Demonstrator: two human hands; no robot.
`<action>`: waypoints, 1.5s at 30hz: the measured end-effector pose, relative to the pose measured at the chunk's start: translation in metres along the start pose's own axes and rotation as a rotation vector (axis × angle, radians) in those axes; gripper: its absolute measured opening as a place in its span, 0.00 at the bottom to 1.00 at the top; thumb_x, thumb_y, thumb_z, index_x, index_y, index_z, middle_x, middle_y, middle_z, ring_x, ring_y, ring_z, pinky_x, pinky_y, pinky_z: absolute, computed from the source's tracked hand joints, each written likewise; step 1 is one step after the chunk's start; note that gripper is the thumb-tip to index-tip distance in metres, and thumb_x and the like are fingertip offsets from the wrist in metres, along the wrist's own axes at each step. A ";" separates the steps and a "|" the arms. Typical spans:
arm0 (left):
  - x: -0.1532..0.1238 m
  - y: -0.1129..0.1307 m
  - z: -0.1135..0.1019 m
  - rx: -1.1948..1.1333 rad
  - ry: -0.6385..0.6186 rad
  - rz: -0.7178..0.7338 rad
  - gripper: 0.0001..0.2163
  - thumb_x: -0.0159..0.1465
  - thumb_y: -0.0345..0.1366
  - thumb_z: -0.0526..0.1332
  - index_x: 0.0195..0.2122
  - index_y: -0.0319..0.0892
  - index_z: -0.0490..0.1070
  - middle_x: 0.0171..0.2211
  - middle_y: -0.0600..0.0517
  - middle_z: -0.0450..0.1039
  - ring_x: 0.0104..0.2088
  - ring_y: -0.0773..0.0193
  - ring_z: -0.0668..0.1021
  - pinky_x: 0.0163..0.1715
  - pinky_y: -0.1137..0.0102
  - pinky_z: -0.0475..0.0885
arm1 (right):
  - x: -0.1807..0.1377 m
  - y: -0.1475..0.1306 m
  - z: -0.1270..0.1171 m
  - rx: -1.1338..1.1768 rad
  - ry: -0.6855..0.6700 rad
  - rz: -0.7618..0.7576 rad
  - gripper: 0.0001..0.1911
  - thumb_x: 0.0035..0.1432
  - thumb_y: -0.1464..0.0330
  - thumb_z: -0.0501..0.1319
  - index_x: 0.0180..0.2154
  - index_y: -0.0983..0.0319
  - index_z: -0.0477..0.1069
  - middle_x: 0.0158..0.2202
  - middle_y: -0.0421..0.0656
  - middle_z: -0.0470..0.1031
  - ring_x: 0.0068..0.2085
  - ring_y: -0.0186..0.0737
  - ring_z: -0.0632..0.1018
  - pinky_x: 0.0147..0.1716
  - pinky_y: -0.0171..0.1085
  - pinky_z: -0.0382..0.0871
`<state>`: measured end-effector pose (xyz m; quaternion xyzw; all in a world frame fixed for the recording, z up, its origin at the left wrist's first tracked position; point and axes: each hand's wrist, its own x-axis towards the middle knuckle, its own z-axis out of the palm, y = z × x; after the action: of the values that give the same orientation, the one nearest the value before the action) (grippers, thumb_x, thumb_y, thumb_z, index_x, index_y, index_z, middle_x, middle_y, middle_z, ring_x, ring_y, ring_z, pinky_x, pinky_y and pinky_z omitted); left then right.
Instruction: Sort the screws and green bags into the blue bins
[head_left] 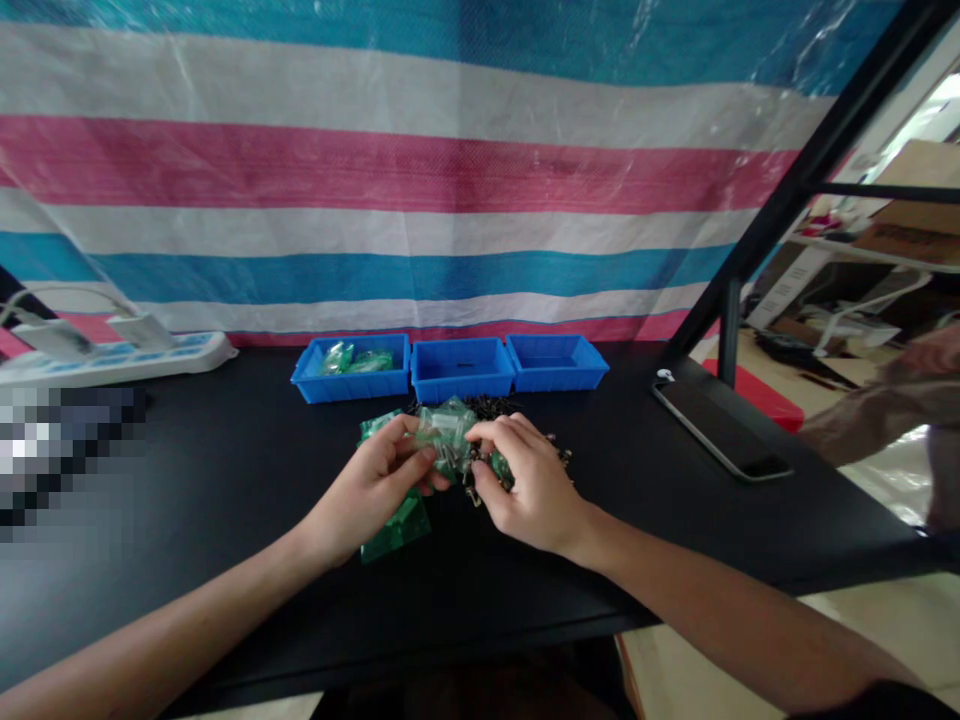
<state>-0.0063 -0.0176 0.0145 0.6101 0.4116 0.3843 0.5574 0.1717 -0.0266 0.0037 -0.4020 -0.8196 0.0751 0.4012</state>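
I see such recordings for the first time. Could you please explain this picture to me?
No machine here: a person's bare left hand and right hand are working. The only camera, worn on the head, looks forward and down. On the black table stand three blue bins; the leftmost bin holds green packets. A phone lies at the right. The left hand holds a clear greenish bag; the right hand seems to touch it. Small dark parts lie behind the hands.
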 end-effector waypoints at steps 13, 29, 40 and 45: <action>-0.003 0.003 0.004 -0.040 -0.016 -0.036 0.07 0.58 0.33 0.57 0.37 0.40 0.62 0.27 0.54 0.71 0.27 0.68 0.73 0.29 0.73 0.67 | 0.001 0.001 0.003 -0.086 -0.016 0.030 0.07 0.53 0.72 0.57 0.37 0.64 0.66 0.31 0.44 0.71 0.35 0.40 0.70 0.35 0.37 0.64; -0.002 -0.004 0.005 -0.077 -0.042 -0.103 0.08 0.57 0.34 0.58 0.37 0.38 0.69 0.21 0.56 0.64 0.22 0.70 0.65 0.24 0.75 0.61 | -0.001 0.003 0.011 0.040 -0.083 0.076 0.03 0.53 0.72 0.57 0.33 0.60 0.65 0.24 0.39 0.67 0.30 0.36 0.69 0.32 0.35 0.62; 0.001 -0.005 0.007 -0.346 -0.041 -0.183 0.05 0.55 0.32 0.61 0.32 0.37 0.70 0.25 0.55 0.65 0.22 0.73 0.63 0.23 0.78 0.61 | 0.000 0.006 0.016 0.171 -0.072 0.160 0.01 0.54 0.71 0.56 0.31 0.61 0.63 0.18 0.34 0.63 0.22 0.31 0.67 0.26 0.31 0.61; 0.000 -0.004 0.007 -0.360 -0.026 -0.196 0.03 0.54 0.31 0.62 0.29 0.38 0.71 0.22 0.55 0.64 0.22 0.73 0.63 0.23 0.79 0.61 | -0.001 0.006 0.017 0.145 -0.067 0.163 0.01 0.54 0.71 0.55 0.30 0.61 0.63 0.16 0.33 0.61 0.20 0.30 0.65 0.25 0.30 0.60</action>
<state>0.0002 -0.0196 0.0097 0.4627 0.3865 0.3877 0.6973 0.1635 -0.0203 -0.0104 -0.4342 -0.7898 0.1801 0.3941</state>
